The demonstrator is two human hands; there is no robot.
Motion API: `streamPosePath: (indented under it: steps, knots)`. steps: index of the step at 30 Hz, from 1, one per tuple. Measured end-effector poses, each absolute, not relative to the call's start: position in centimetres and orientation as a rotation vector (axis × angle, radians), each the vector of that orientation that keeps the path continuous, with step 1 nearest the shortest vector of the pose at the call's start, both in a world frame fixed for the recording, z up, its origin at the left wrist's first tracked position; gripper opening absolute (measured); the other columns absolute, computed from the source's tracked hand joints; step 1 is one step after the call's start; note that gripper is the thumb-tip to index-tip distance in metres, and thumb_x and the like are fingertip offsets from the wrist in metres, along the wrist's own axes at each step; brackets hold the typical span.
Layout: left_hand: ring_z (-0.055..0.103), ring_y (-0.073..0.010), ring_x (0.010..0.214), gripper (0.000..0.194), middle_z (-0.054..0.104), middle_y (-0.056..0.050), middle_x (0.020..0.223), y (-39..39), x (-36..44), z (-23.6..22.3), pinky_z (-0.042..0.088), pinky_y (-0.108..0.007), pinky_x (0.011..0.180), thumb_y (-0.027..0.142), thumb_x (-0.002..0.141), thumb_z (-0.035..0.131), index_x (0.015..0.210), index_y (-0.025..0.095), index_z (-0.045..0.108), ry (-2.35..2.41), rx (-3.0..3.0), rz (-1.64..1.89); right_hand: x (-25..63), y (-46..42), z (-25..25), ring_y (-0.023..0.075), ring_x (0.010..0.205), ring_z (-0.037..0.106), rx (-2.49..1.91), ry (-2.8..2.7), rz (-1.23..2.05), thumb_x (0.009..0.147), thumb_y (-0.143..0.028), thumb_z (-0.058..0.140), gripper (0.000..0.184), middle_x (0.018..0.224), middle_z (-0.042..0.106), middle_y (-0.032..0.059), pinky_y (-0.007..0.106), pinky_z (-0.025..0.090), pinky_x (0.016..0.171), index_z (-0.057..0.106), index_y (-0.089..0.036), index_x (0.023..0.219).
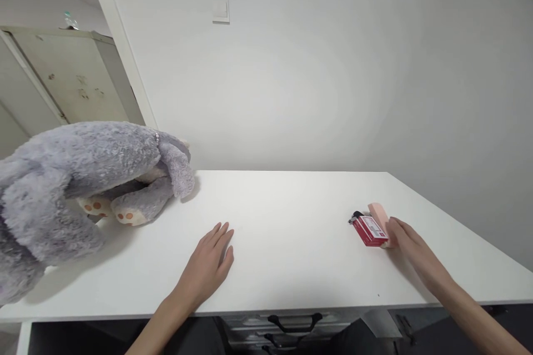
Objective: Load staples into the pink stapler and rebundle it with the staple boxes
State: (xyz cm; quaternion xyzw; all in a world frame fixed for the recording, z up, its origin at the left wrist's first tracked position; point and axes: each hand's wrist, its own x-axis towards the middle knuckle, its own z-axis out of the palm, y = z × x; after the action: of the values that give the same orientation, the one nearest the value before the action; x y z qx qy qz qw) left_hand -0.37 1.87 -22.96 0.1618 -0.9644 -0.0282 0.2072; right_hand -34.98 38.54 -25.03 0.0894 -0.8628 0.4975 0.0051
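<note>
My left hand (210,263) lies flat on the white table (291,244), palm down, fingers stretched out and holding nothing. My right hand (410,247) rests on the table at the right, its fingertips touching a small pink block (378,213) that lies against a red box (370,230). A black lighter tip (356,215) shows at the box's far left end. The fingers look extended rather than wrapped round anything.
A big grey plush toy (79,183) with tan paws sprawls over the table's left side. A white wall with a switch plate (220,11) stands behind. A cabinet (70,75) is at the back left. Drawer handles (295,321) show under the front edge.
</note>
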Motion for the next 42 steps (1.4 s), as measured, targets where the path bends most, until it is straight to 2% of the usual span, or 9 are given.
streamPosePath:
  steps: [4, 8, 14, 19, 34, 40, 42]
  knots:
    - [0.046, -0.0308, 0.147, 0.046, 0.054, -0.011, 0.154, 1.9, -0.3, -22.9, 0.046, -0.052, 0.118, 0.035, 0.103, 0.045, 0.142, 0.018, 0.061, -2.692, 0.454, -0.087, -34.8, 37.8, -25.1, 0.0353, 0.113, 0.067, 0.217, -2.759, 1.702, 0.087, -0.064, 0.052, 0.062, 0.127, 0.073, 0.0134, 0.045, 0.052, 0.100, 0.066, -0.021, 0.130]
    - [0.046, -0.0309, 0.147, 0.045, 0.054, -0.010, 0.155, 1.8, -0.3, -23.0, 0.046, -0.052, 0.117, 0.036, 0.103, 0.045, 0.142, 0.020, 0.061, -2.671, 0.447, -0.104, -34.6, 37.1, -25.3, 0.0340, 0.109, 0.068, 0.249, -2.762, 1.693, 0.087, -0.065, 0.051, 0.063, 0.122, 0.075, 0.0130, 0.043, 0.052, 0.098, 0.068, -0.020, 0.128]
    - [0.047, -0.0312, 0.147, 0.045, 0.055, -0.010, 0.154, 1.8, -0.3, -23.1, 0.047, -0.052, 0.117, 0.035, 0.103, 0.045, 0.142, 0.020, 0.061, -2.668, 0.447, -0.094, -33.8, 35.5, -25.8, 0.0336, 0.117, 0.065, 0.293, -2.782, 1.694, 0.091, -0.070, 0.044, 0.072, 0.134, 0.069, 0.0129, 0.044, 0.046, 0.105, 0.059, -0.019, 0.139]
    - [0.047, -0.0311, 0.147, 0.045, 0.054, -0.011, 0.154, 1.9, -0.3, -22.9, 0.047, -0.052, 0.117, 0.035, 0.103, 0.045, 0.141, 0.018, 0.061, -2.690, 0.451, -0.075, -32.3, 33.5, -25.5, 0.0333, 0.127, 0.060, 0.387, -2.756, 1.757, 0.092, -0.071, 0.042, 0.072, 0.140, 0.066, 0.0131, 0.044, 0.041, 0.111, 0.059, -0.019, 0.139]
    - [0.045, -0.0312, 0.148, 0.045, 0.054, -0.011, 0.155, 2.0, -0.3, -23.0, 0.046, -0.051, 0.118, 0.034, 0.103, 0.045, 0.142, 0.016, 0.060, -2.700, 0.452, -0.083, -24.2, 25.9, -23.3, 0.0319, 0.138, 0.053, 0.644, -2.720, 2.022, 0.096, -0.070, 0.040, 0.072, 0.149, 0.060, 0.0121, 0.043, 0.038, 0.115, 0.055, -0.019, 0.145]
    - [0.045, -0.0308, 0.148, 0.045, 0.054, -0.011, 0.154, 1.8, -0.3, -23.3, 0.045, -0.050, 0.119, 0.034, 0.103, 0.046, 0.142, 0.017, 0.060, -2.705, 0.468, -0.080, -20.6, 23.3, -22.4, 0.0301, 0.137, 0.055, 0.932, -2.626, 2.170, 0.099, -0.068, 0.041, 0.068, 0.149, 0.061, 0.0061, 0.042, 0.043, 0.114, 0.053, -0.026, 0.150]
    - [0.045, -0.0308, 0.148, 0.045, 0.054, -0.011, 0.155, 1.9, -0.3, -23.3, 0.045, -0.051, 0.118, 0.034, 0.103, 0.045, 0.142, 0.017, 0.060, -2.708, 0.472, -0.071, -19.9, 22.8, -22.5, 0.0297, 0.141, 0.052, 1.056, -2.582, 2.196, 0.100, -0.067, 0.041, 0.065, 0.151, 0.059, 0.0038, 0.042, 0.044, 0.114, 0.054, -0.028, 0.150]
